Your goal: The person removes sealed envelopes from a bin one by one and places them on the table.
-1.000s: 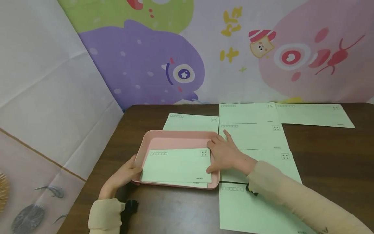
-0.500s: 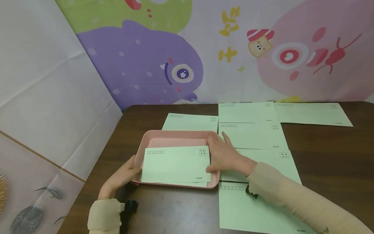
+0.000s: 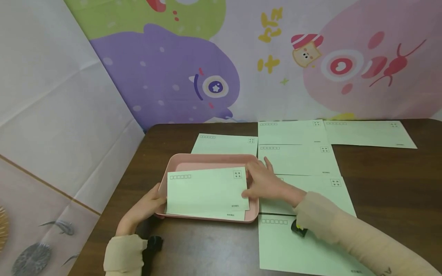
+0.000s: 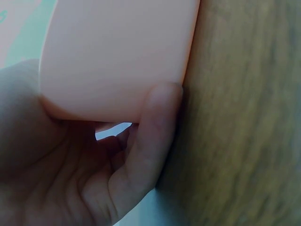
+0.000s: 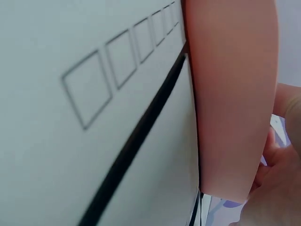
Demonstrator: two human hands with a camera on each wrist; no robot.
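Observation:
A pink tray (image 3: pixel 210 158) rests on the table, with pale green envelopes in it. My left hand (image 3: pixel 146 207) grips the tray's left end; the left wrist view shows fingers bent around the tray's corner wall (image 4: pixel 117 61). At the tray's right side, my right hand (image 3: pixel 266 182) pinches the right edge of the top envelope (image 3: pixel 207 191), which is lifted and turned slightly against another envelope (image 3: pixel 238 216) beneath it. In the right wrist view the tray's outer wall (image 5: pixel 235 94) partly hides the fingers of the right hand (image 5: pixel 277 183).
Several matching envelopes lie face up on the dark wooden table (image 3: pixel 203 249): one behind the tray (image 3: pixel 224 143), a column at its right (image 3: pixel 297 161), and one at the far right (image 3: pixel 369 134). A cartoon-printed cloth (image 3: pixel 259 92) stands behind the table.
The top envelope has risen off the one below and shifted slightly away from the tray's front edge, moved by my right hand. The left hand and tray stay put.

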